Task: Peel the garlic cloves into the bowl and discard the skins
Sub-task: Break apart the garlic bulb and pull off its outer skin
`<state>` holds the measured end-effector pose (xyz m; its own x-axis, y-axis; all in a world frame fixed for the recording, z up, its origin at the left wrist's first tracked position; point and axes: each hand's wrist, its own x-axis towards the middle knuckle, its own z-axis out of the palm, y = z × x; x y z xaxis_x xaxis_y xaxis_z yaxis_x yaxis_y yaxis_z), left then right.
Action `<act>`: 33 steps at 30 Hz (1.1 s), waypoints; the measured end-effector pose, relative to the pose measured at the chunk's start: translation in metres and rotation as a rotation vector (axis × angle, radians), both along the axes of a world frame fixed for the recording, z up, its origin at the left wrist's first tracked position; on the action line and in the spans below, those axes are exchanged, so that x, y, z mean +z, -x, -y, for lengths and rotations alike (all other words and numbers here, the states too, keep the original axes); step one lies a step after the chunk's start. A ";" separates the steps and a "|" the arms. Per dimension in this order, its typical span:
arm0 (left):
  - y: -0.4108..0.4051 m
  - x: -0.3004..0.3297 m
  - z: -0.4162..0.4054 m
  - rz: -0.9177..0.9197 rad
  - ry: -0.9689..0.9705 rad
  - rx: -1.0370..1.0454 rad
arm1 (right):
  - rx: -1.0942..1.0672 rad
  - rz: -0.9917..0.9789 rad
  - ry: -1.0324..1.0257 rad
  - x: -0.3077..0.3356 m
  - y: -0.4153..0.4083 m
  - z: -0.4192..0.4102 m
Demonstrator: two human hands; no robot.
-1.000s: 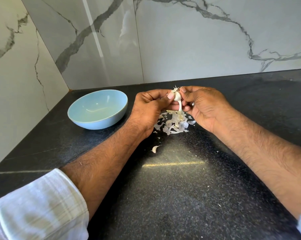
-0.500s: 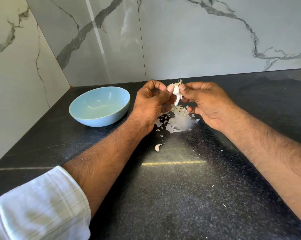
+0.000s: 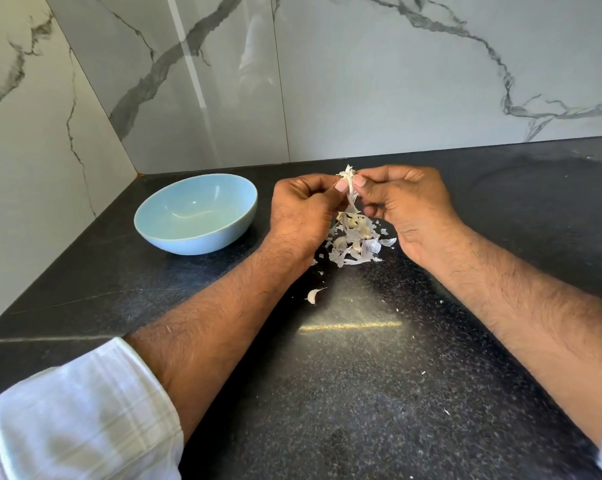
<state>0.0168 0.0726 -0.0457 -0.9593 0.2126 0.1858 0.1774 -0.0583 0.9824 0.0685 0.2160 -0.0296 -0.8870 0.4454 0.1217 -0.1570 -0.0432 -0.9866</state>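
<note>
A small garlic clove [image 3: 350,184] with papery skin is held above the black counter, pinched between the thumbs and fingers of my left hand [image 3: 301,214] and my right hand [image 3: 407,206]. A strip of skin hangs down from it. Directly below lies a heap of white garlic skins [image 3: 356,240]. A pale blue bowl [image 3: 174,240] stands to the left of my left hand and looks empty.
One loose piece of skin [image 3: 314,295] lies nearer to me, with small flakes scattered over the black speckled counter [image 3: 361,393]. Marble walls meet in a corner behind the bowl.
Both hands have lifted the clove slightly, and the strip of skin now hangs longer from it. The skin heap and bowl have not moved.
</note>
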 end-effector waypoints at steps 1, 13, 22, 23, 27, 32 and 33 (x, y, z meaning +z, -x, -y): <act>-0.003 -0.001 -0.003 -0.022 0.015 0.047 | -0.049 -0.019 -0.015 -0.001 0.000 0.005; -0.011 0.005 -0.008 -0.090 0.034 0.087 | -0.099 0.061 -0.010 -0.002 0.008 0.004; -0.012 0.004 -0.010 -0.066 0.065 0.044 | -0.109 -0.004 -0.194 -0.003 0.005 0.006; -0.011 0.004 -0.009 -0.067 0.061 0.026 | -0.119 -0.011 -0.206 -0.003 0.005 0.005; -0.009 0.005 -0.004 -0.037 -0.006 -0.007 | -0.125 -0.038 -0.249 -0.001 0.003 0.003; -0.005 0.006 -0.001 0.033 -0.074 0.028 | -0.081 -0.113 -0.339 -0.001 0.001 0.007; -0.005 0.006 -0.001 0.042 -0.081 0.032 | -0.086 -0.131 -0.362 -0.002 0.001 0.008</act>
<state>0.0222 0.0735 -0.0395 -0.9726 0.1679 0.1607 0.1393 -0.1325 0.9813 0.0680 0.2081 -0.0317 -0.8147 0.4250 0.3945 -0.2708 0.3227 -0.9069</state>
